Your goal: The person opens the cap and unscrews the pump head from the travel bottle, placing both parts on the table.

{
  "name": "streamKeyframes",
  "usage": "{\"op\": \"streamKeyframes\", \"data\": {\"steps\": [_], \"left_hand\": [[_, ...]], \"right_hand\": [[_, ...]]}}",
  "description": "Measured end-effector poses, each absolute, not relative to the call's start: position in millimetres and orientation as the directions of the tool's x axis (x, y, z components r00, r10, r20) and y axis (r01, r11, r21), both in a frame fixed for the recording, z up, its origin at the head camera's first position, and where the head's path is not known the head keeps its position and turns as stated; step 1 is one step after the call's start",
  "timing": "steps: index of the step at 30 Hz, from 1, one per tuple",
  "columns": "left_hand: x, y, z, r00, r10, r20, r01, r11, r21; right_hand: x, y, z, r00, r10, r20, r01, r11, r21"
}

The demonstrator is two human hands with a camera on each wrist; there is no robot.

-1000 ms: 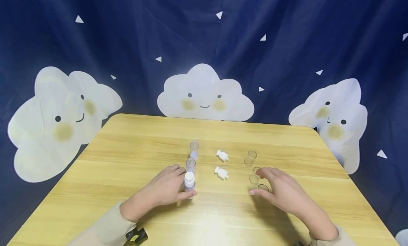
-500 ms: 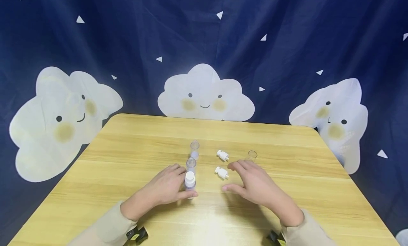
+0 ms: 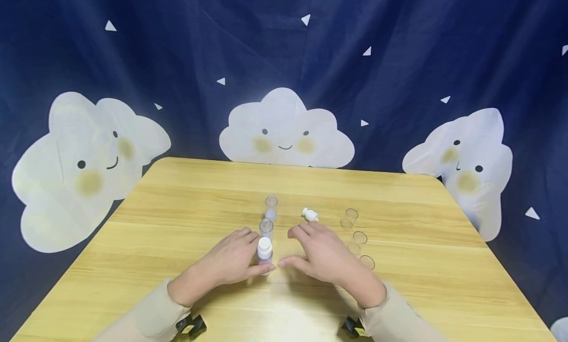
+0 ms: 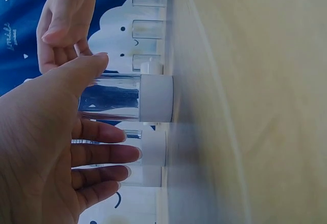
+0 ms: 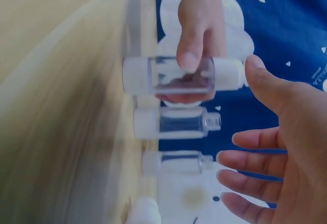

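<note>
My left hand (image 3: pixel 232 258) holds the nearest clear bottle (image 5: pixel 184 75), thumb on one side and fingers on the other. The bottle stands upright with a white base and a white pump top (image 3: pixel 264 245). My right hand (image 3: pixel 324 253) hovers to its right with loosely spread fingers and nothing in them. In the right wrist view its thumb appears close to the pump top; contact is unclear. Two uncapped clear bottles with bare threaded necks stand behind, a middle one (image 5: pixel 181 122) and a far one (image 5: pixel 179 162).
A white pump head (image 3: pixel 310 214) lies on the wooden table (image 3: pixel 177 194) beyond my right hand. To the right stand three clear caps, a far one (image 3: pixel 351 214), a middle one (image 3: pixel 360 237) and a near one (image 3: pixel 367 262). A blue cloud-patterned curtain (image 3: pixel 186 61) hangs behind.
My right hand has moved left from beside the clear caps to near the held bottle. It now hides the nearer loose pump head. My left hand has stayed in place on the bottle.
</note>
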State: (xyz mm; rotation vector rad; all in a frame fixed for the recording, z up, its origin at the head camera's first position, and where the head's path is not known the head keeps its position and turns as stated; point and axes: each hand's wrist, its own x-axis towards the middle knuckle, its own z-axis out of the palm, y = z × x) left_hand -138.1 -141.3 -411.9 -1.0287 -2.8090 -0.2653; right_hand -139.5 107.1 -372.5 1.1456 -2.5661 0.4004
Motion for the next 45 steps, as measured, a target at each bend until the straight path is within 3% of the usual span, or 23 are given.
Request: {"op": "streamKeyframes", "data": {"steps": [17,36,45], "left_hand": [[-138,-142,-413,-0.757,0.636,0.152,0.653,0.749,0.114],[-140,-143,-416,-0.696,0.683,0.222,0.710,0.700,0.071],[-141,-144,-415,-0.707,0.681,0.192,0.707,0.688,0.165]], "right_hand": [[-144,71,-379,-0.619,-0.701,0.353,-0.770,0.631,-0.096],[-145,53,-385,-0.632,-0.693,0.349,-0.749,0.662,-0.042],[-147,53,-386,-0.607,-0.713,0.352,-0.779,0.621,-0.088]]}}
